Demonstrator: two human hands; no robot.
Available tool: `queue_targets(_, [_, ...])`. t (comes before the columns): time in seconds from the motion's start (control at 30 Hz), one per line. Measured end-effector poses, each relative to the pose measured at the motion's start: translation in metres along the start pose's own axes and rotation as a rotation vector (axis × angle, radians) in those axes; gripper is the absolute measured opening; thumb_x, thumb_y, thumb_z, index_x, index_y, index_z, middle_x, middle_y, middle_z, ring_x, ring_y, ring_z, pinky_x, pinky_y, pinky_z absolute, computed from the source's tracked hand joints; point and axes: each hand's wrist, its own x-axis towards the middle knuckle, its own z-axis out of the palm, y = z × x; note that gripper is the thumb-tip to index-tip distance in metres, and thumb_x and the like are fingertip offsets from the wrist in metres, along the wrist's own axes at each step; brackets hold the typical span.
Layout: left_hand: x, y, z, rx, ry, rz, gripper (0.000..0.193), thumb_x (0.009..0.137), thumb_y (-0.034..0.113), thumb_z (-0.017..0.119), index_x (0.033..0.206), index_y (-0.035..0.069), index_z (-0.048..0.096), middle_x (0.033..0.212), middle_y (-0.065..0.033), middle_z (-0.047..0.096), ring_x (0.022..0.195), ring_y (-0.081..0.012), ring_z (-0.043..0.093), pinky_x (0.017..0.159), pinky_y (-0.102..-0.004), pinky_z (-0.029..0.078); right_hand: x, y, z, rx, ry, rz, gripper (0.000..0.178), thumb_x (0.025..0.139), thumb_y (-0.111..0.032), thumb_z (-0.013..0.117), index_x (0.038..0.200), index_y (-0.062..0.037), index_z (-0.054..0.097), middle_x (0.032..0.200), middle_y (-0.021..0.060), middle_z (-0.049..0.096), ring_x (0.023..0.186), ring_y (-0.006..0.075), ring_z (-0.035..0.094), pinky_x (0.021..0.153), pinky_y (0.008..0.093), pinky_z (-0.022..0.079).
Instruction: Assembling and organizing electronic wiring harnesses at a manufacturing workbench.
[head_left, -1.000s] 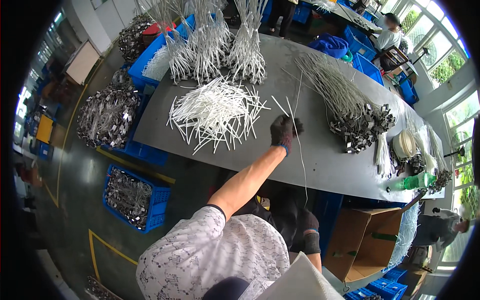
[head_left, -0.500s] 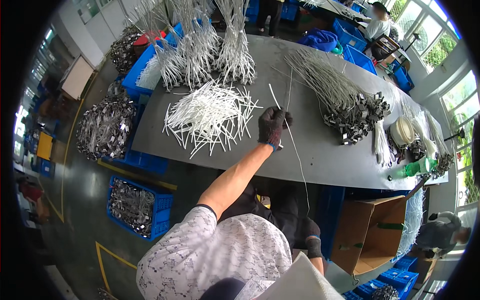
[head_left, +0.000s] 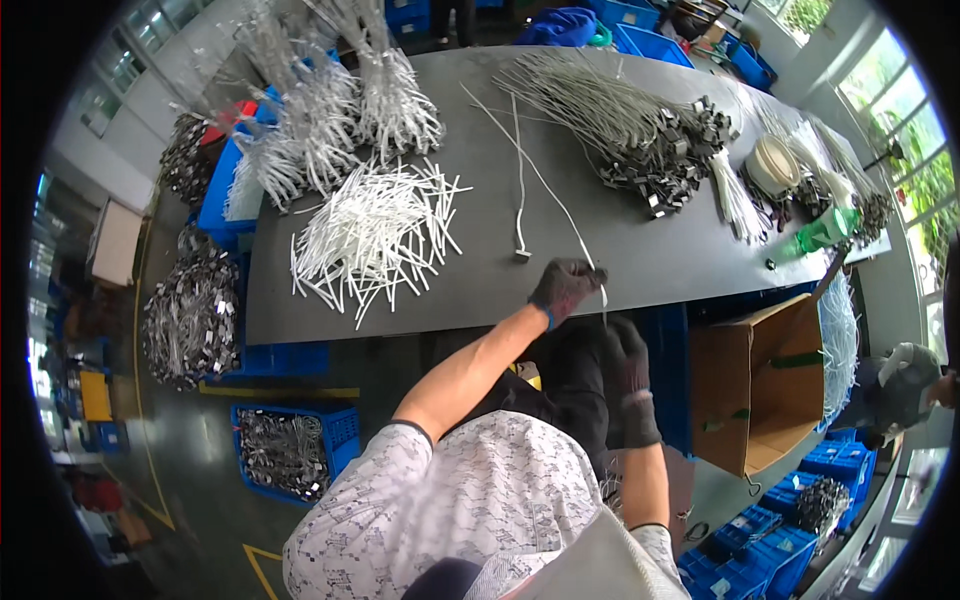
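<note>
My left hand (head_left: 567,288), in a dark knit glove, is closed at the table's front edge. It pinches a thin wire (head_left: 552,192) that runs back across the tabletop. A short white sleeve (head_left: 604,298) shows just beyond its fingertips. My right hand (head_left: 626,358), in a dark glove, is below, just off the edge over my lap. Its fingertips meet the lower end of the wire; dark trousers behind make the fingers hard to see. On the table left of the wire lies a sleeved cable (head_left: 520,180) with a small block at its near end.
White tube pieces (head_left: 380,235) lie heaped at left, with bundled cables (head_left: 400,110) behind. At right are cables with dark connectors (head_left: 670,160), a tape roll (head_left: 773,165) and a green bottle (head_left: 828,230). Below the table's right side stands an open cardboard box (head_left: 725,390).
My left hand has come nearer to the table's front edge, and my right hand has risen toward it. The view has shifted. A cable with a block end now shows on the table.
</note>
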Motion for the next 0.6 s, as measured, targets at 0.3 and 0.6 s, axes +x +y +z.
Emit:
queue_targets(0.3, [-0.002, -0.043, 0.007, -0.022, 0.068, -0.048, 0.026, 0.095, 0.022, 0.069, 0.097, -0.003, 0.074, 0.088, -0.0041, 0.073, 0.079, -0.0076, 0.063, 0.073, -0.0261, 0.052, 0.088, -0.024, 0.061, -0.314, 0.109, -0.466, 0.043, 0.095, -0.028, 0.06, 0.123, 0.0041, 0.058, 0.104, 0.02, 0.067, 0.093, 0.0304, 0.068, 0.084, 0.0368, 0.053])
queue_targets(0.6, [0.07, -0.059, -0.083, 0.627, 0.171, -0.107, 0.031, 0.094, 0.032, 0.059, 0.105, 0.005, 0.072, 0.09, -0.0133, 0.074, 0.083, -0.0258, 0.071, 0.074, -0.0366, 0.054, 0.259, 0.007, -0.028, -0.819, 0.284, 0.017, 0.059, 0.09, -0.032, 0.063, 0.143, -0.0154, 0.043, 0.128, 0.0251, 0.057, 0.108, 0.0464, 0.06, 0.088, 0.0528, 0.051])
